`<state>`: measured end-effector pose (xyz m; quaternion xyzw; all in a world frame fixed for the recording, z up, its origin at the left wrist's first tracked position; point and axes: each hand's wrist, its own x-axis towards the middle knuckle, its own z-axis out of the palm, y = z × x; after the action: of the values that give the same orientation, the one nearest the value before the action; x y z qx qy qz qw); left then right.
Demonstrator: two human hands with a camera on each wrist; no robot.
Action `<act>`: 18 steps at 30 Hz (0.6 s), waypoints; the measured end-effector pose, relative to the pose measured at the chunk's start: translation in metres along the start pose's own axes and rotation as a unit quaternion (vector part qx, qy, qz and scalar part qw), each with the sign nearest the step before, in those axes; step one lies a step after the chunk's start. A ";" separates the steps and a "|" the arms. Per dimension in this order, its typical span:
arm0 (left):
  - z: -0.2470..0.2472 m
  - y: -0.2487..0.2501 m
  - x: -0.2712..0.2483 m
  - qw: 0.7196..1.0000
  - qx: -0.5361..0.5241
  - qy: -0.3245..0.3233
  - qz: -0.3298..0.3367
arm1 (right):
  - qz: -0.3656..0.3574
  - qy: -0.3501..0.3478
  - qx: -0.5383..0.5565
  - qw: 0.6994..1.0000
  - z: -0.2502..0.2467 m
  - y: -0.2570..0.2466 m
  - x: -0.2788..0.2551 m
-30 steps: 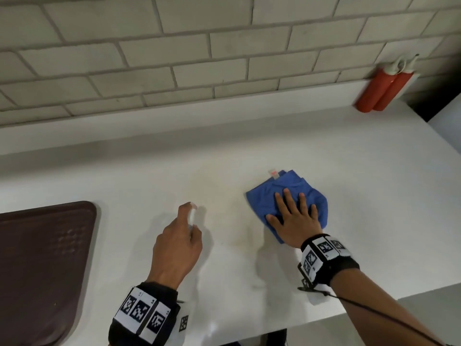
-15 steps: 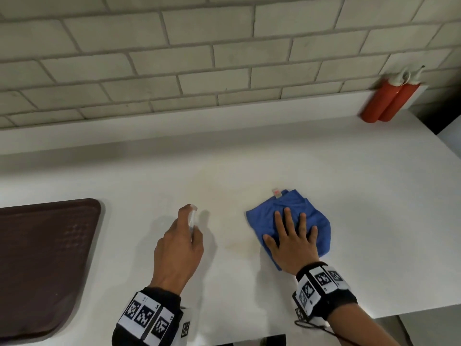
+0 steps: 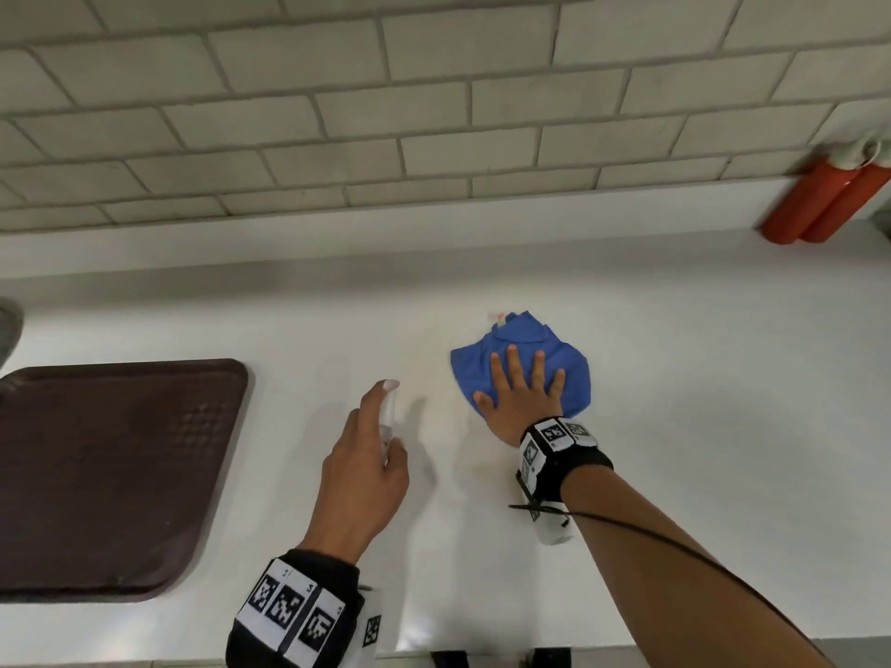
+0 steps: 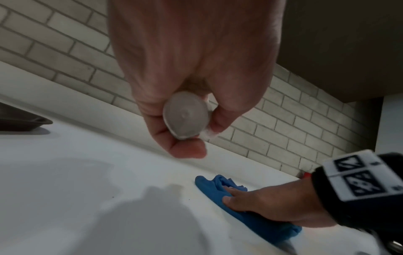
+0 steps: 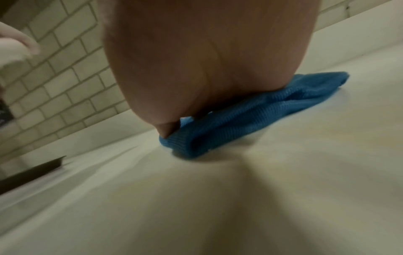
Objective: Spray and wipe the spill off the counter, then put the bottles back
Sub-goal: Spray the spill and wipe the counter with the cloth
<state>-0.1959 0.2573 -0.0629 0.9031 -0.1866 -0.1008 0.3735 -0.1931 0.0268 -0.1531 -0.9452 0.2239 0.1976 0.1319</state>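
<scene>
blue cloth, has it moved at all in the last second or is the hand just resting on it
The camera itself shifts, so small moves are unclear. The right hand stays flat on the blue cloth, sliding it slightly. The left hand still grips the spray bottle; the red bottles stay by the wall.

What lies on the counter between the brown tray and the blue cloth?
In the head view, only the left hand holding the small spray bottle comes between the brown tray and blue cloth; the counter there looks bare apart from faint smears.
</scene>
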 end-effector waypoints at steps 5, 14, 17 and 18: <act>-0.001 -0.010 0.001 1.000 -0.016 0.002 -0.019 | -0.077 0.017 -0.008 0.997 0.032 -0.002 -0.043; 0.003 -0.010 0.009 0.999 0.035 -0.003 -0.002 | -0.004 0.084 -0.020 0.996 0.066 0.058 -0.110; 0.000 -0.011 0.012 0.999 0.044 -0.005 0.000 | 0.030 0.066 0.000 0.997 0.060 0.056 -0.102; -0.001 -0.012 0.013 0.999 0.046 -0.005 0.004 | 0.038 0.068 0.002 0.997 0.056 0.052 -0.097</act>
<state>-0.1810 0.2604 -0.0715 0.9182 -0.1962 -0.0950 0.3306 -0.3151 0.0368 -0.1688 -0.9472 0.2681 0.1367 0.1110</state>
